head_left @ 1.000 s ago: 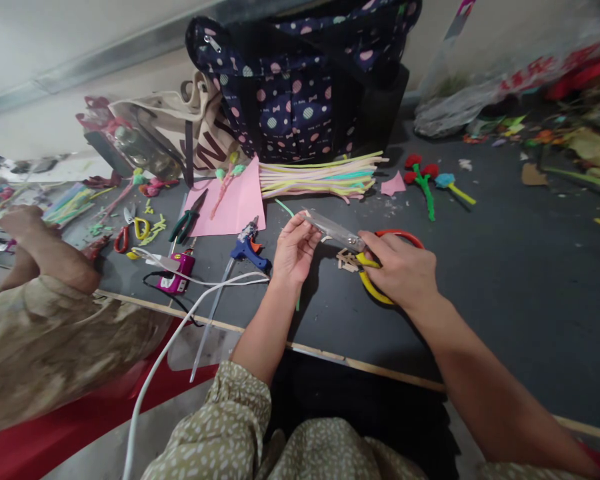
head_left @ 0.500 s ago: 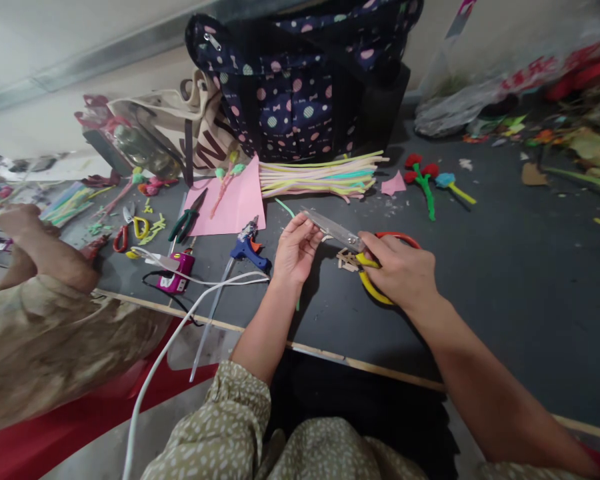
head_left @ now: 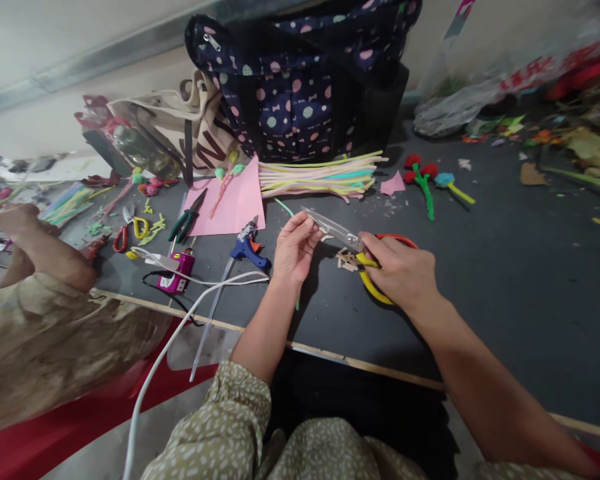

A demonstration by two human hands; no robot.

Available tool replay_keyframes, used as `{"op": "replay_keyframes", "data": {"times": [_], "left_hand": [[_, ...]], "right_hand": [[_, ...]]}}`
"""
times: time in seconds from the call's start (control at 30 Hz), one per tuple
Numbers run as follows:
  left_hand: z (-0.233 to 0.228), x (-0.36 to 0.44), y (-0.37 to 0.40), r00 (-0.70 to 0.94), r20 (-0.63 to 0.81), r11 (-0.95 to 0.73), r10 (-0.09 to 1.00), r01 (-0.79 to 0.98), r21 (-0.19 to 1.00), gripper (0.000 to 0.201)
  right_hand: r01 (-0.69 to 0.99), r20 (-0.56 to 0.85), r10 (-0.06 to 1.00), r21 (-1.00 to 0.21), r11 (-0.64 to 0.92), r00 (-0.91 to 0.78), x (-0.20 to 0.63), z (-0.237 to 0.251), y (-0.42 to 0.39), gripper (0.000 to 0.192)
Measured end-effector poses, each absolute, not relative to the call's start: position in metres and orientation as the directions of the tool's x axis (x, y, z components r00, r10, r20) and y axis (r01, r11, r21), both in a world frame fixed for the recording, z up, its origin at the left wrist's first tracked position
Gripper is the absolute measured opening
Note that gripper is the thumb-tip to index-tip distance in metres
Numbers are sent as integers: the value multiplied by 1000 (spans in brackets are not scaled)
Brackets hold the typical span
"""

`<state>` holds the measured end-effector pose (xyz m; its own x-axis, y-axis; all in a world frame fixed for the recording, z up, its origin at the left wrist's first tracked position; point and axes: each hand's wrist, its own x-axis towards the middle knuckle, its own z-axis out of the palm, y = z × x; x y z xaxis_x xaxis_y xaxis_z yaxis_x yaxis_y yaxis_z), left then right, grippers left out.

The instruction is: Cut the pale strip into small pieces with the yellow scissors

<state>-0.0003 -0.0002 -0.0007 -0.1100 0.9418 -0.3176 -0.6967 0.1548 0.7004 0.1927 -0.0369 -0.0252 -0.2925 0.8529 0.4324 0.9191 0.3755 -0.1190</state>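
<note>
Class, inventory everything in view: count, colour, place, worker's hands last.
Long-bladed steel scissors: 1, red-yellow handles, centre
Small steel scissors: 1, red-yellow handles, left
Slim pliers: 1, green handles, left
Plastic glue gun: 1, blue, centre-left
Paper sheet: 1, pink, behind glue gun
Boxy socket: 1, magenta, left
Fuzzy stem bundle: 1, pink-yellow-turquoise, back centre
Three-headed fuzzy flower: 1, red, right
Single fuzzy flower: 1, blue, right
Dotted fabric bag: 1, navy, back
Canvas bag: 1, cream, back left
Clear plastic bag: 1, red-printed, back right
Small scraps: many, mixed, scattered
Table: 1, grey, beneath
Co-worker's forearm: 1 clear, bare, left
Left hand: 1, bare, at blade tips
Right hand: 1, bare, gripping long-bladed steel scissors
</note>
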Motion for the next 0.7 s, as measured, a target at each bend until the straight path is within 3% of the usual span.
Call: {"op": "replay_keyframes", "data": {"times": [0.23, 0.7], "left_hand": [[0, -2, 1, -97, -297, 157, 950, -673, 722, 17], [0, -3, 1, -114, -276, 122, 954, -694, 710, 18]], "right_hand": [[907, 455, 872, -268, 326, -179, 200, -16, -31, 41], [914, 473, 839, -149, 378, -269, 195, -23, -33, 32]]}}
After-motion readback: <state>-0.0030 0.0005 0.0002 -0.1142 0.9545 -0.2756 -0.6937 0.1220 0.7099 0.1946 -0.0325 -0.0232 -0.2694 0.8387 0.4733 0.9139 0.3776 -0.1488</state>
